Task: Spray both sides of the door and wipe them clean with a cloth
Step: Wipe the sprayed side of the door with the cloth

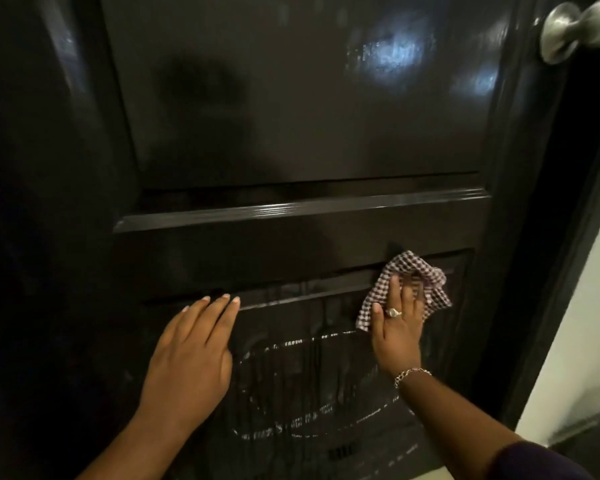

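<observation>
A glossy black panelled door [291, 116] fills the view. Its lower panel is wet, with streaks and a ring of white spray marks. A checked cloth [413, 271] lies against the top right corner of that lower panel. My right hand [397, 327] presses the cloth flat on the door with straight fingers; it wears a ring and a bracelet. My left hand [191, 355] rests flat on the door to the left, fingers straight, fingertips at the lower panel's top moulding. No spray bottle is in view.
A silver round door knob [568, 29] sticks out at the top right. The door's right edge [548, 237] runs down beside a pale wall [589, 341] and a strip of floor at the lower right.
</observation>
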